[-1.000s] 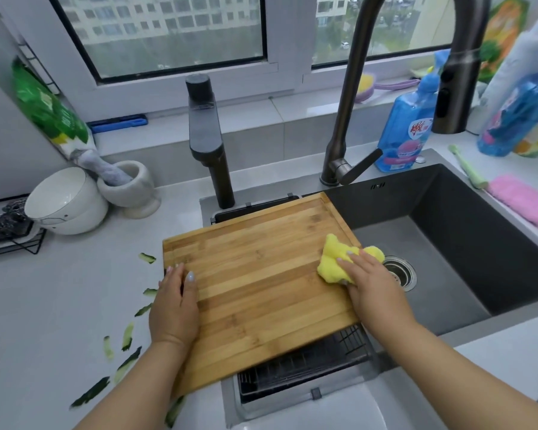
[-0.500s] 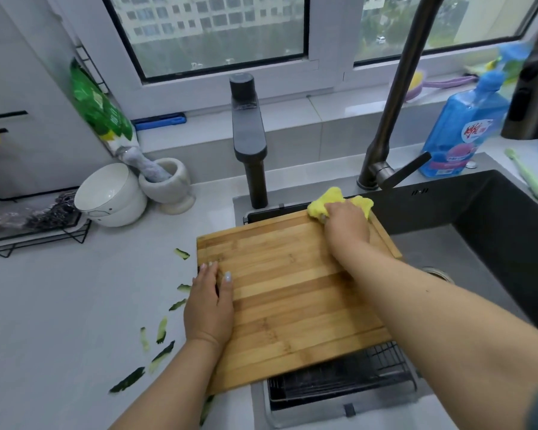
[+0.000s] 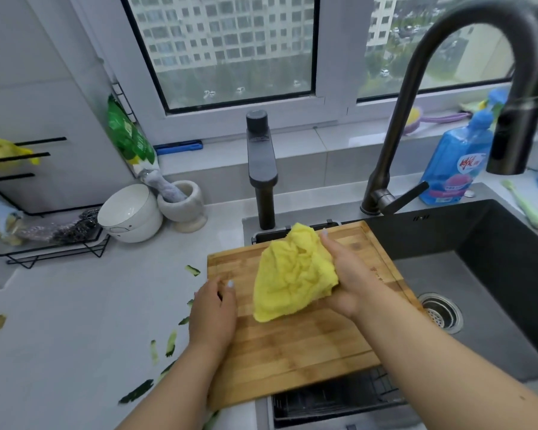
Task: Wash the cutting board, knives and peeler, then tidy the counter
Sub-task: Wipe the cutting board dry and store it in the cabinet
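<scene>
Two hands work over the cutting board [image 3: 292, 352], which we find lying across the sink's [image 3: 494, 274] left edge and the counter [image 3: 75, 321]. We note the left hand [image 3: 213, 311] resting flat on the board's left side, fingers straight. The right hand [image 3: 351, 274] grips a yellow cloth [image 3: 292, 277] above the board. Green peelings [image 3: 170, 342] lie scattered beside it. Farther back stand a white bowl [image 3: 129, 212], a faucet [image 3: 416, 119] and a blue bottle [image 3: 454, 166].

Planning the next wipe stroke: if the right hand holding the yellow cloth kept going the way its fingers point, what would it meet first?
Probably the far edge of the bamboo cutting board, then the short dark tap behind it. The right hand points up-left with the yellow cloth; depth is unclear.
</scene>
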Motion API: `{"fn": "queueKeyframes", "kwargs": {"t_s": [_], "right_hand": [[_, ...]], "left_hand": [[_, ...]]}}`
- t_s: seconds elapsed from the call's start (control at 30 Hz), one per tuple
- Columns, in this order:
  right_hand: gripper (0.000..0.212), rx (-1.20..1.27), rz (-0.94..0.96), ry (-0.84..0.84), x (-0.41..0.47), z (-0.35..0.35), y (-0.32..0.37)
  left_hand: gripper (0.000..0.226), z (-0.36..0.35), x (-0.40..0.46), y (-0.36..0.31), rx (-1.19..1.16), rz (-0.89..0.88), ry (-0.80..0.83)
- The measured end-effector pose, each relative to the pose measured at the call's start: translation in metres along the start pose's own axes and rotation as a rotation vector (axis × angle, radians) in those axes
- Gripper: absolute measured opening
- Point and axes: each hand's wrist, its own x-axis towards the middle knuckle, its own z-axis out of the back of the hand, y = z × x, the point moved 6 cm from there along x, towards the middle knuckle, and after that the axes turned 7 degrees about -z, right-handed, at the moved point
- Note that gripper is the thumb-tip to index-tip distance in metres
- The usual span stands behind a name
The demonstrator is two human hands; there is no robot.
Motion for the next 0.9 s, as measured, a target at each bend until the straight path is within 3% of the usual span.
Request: {"fn": "queueKeyframes", "kwargs": {"t_s": [0.07, 0.13, 0.2, 0.27, 0.33, 0.4, 0.47, 0.6, 0.77, 0.9], "right_hand": [[0.057, 0.015, 0.002, 0.068, -0.007, -0.002, 0.0], [0.057, -0.007, 0.045, 0.052, -0.012, -0.003, 0.002], [0.059, -0.165, 0.106, -0.042, -0.016, -0.005, 0.001], [0.062, -0.494, 0.195, -0.128, -0.023, -0.013, -0.001], [0.06, -0.701, 0.314, -0.15, -0.035, -0.021, 0.001], [0.055, -0.698, 0.427, -0.205, -0.042, -0.013, 0.011], [0.046, -0.666, 0.401, -0.303, -0.036, 0.007, 0.02], [0.036, -0.57, 0.157, -0.122, -0.019, 0.016, 0.004], [0.032, -0.519, 0.14, -0.088, -0.016, 0.013, 0.009], [0.016, -0.439, 0.151, -0.041, -0.026, 0.013, 0.019]], "left_hand": [[0.024, 0.02, -0.005, -0.025, -0.074, -0.024, -0.184], [0.015, 0.027, -0.014, -0.056, -0.218, -0.011, -0.204], [0.017, 0.012, -0.023, -0.083, -0.453, 0.087, -0.02], [0.023, -0.011, -0.034, -0.101, -0.726, 0.256, 0.174], [0.028, -0.023, -0.038, -0.105, -0.958, 0.416, 0.23], [0.034, -0.026, -0.038, -0.103, -1.118, 0.489, 0.271], [0.038, -0.024, -0.038, -0.101, -1.217, 0.499, 0.327], [0.053, -0.026, -0.042, -0.101, -1.259, 0.449, 0.441], [0.054, -0.025, -0.04, -0.098, -1.206, 0.362, 0.457], [0.059, -0.02, -0.038, -0.092, -1.181, 0.318, 0.418]]}}
